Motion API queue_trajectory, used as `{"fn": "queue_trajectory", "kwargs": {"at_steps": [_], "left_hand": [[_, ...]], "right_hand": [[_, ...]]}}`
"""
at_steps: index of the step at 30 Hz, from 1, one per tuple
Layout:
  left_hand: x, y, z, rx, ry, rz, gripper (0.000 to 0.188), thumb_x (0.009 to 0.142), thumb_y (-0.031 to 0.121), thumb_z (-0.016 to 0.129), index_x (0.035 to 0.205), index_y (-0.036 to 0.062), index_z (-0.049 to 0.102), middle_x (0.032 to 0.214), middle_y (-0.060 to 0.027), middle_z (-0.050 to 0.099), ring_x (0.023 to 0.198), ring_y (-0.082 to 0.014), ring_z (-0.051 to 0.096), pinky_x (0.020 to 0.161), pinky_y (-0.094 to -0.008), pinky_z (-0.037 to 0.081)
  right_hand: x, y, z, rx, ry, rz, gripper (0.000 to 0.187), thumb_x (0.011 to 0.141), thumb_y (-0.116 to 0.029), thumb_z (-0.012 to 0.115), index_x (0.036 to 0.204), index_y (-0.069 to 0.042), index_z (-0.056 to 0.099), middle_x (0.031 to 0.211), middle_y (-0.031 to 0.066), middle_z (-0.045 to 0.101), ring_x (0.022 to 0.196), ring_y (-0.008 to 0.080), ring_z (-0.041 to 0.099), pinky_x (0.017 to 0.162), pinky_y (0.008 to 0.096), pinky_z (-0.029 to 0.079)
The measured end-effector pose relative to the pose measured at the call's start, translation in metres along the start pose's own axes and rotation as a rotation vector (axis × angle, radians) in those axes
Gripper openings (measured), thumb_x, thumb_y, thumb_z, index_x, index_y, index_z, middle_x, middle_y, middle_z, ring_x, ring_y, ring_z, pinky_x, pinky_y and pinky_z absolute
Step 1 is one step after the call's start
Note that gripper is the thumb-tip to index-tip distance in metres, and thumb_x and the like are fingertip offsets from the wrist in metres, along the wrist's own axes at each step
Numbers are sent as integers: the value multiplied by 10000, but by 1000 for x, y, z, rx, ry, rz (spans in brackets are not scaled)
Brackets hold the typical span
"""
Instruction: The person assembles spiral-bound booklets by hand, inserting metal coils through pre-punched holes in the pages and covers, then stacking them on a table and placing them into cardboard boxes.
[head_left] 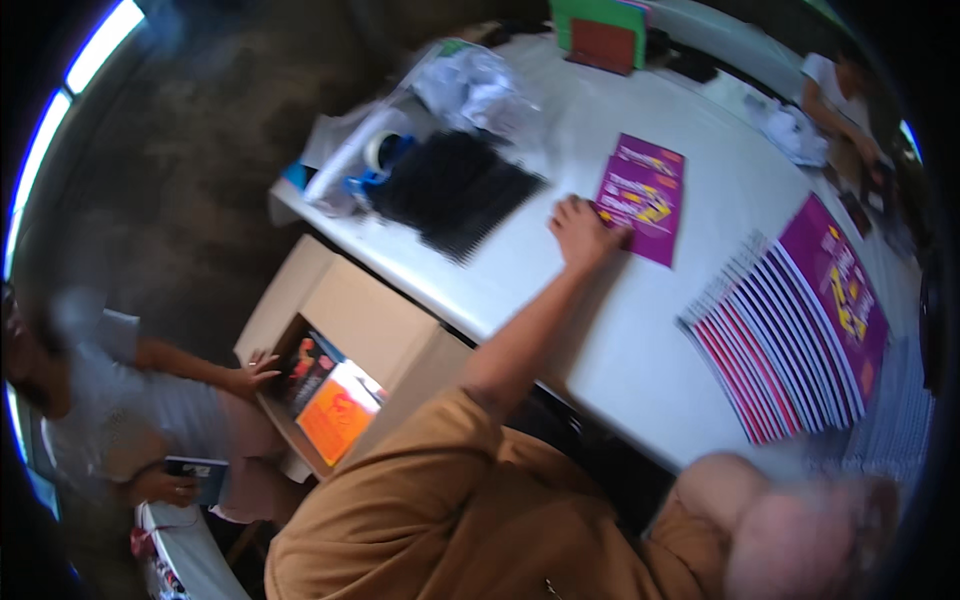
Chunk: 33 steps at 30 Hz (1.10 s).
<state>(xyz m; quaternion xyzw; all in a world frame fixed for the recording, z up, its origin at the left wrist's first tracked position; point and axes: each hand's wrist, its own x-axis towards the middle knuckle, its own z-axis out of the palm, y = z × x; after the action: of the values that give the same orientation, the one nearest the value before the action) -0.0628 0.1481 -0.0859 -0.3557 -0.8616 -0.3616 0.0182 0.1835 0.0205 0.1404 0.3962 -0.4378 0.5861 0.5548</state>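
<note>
Across the middle runs the white table (630,340), the biggest thing in sight, its edges bowed by the lens. Up against it from below comes the wearer, in a brown shirt (400,520), left arm stretched out over the top. Off to the left, a co-worker in a pale top (150,400) has one hand on the rim of the open box (370,310) and a dark booklet (205,478) in the other; inside that box, covers in black and bright orange (340,412). Over at the right, a fanned stack (780,340) of bound books spreads wide, a purple cover uppermost, red and dark edges stepping away. A second person (845,100) shows at the upper right rim. Toward the table's far left sits a heap of black coils (450,190), crumpled plastic (475,85) just behind it.

And here's the centre of it: purple booklets (645,215), overlapping, flat on the table between coils and stack. The left hand (585,235) is down at their left edge, loosely open, fingers bent, thumb side touching, no grip closed on them. The right hand (830,530) is a blur low at the right; how far open, or what it holds, one cannot tell. Smallest of all, a tape roll (380,150) beside the coils.
</note>
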Motion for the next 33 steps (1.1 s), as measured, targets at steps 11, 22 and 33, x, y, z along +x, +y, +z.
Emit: {"fn": "queue_trajectory", "kwargs": {"at_steps": [11, 22, 33], "left_hand": [[2, -12, -4, -116, -46, -83, 626, 612, 330, 777, 1081, 30, 491, 1130, -142, 498, 1154, -277, 384, 987, -415, 234], [3, -22, -28, -1153, -430, 96, 386, 733, 30, 526, 1113, 15, 455, 939, -95, 569, 812, -174, 541, 708, -268, 460], [45, -69, -36, -1282, -102, 173, 214, 703, 10, 475, 901, 42, 552, 719, -2, 580, 614, -82, 500, 575, -193, 364]], "right_hand": [[-157, 141, -212, -1775, -473, 972, 782, 744, -94, 632, 1407, -36, 219, 1436, 198, 262, 1343, 374, 204, 1096, 458, 173], [-176, 160, -218, -1722, -161, 773, 662, 742, 39, 553, 1358, -58, 330, 1338, 193, 404, 1226, 345, 404, 993, 457, 348], [-139, 130, -169, -1053, 343, 588, 215, 882, -184, 598, 933, 24, 615, 813, 29, 632, 738, 101, 563, 656, 252, 462]]}}
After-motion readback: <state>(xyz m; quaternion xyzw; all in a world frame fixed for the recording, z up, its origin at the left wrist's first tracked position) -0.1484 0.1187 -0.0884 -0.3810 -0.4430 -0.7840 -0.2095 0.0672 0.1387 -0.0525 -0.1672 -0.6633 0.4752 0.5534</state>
